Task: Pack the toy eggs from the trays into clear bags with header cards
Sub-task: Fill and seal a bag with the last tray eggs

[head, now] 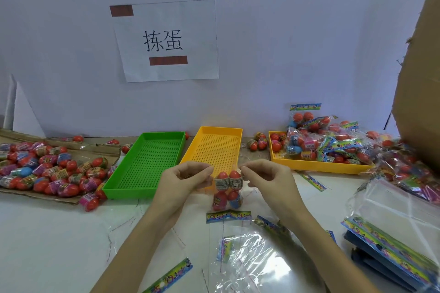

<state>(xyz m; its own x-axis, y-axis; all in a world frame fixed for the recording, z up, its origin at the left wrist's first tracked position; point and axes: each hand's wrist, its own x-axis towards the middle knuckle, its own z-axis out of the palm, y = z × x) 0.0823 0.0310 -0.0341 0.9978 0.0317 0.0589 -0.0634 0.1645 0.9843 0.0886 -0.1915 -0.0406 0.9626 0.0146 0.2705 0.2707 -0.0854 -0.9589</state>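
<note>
— Crinkled empty clear bags (252,266) lie nearest, with loose header-card strips (170,277) around them on the white table (47,233). So where does the packing stand?

— Mid-bag, I judge. Both hands hold one clear bag (227,191) upright over the table, in front of the middle yellow tray (215,147). Four toy eggs (228,182) show inside, two above two, and its header card (228,216) hangs at the bottom (so the open mouth seems to be up top). The left hand (188,179) and right hand (264,177) each pinch the film at the mouth, thumb against curled fingers.

— And done versus left?

— Finished bags (333,143) heap in and around the right yellow tray (319,165), quite a pile. The green tray (145,164) and the middle yellow one hold nothing. Many loose eggs (47,171) wait on cardboard (59,198) at left, so plenty remains.

— Anything unclear?

— Whether the mouth is sealed yet; the film is nearly invisible. A stack of unused bags (390,245) runs off the right edge, and a cardboard box (419,83) is cut off there too.
</note>
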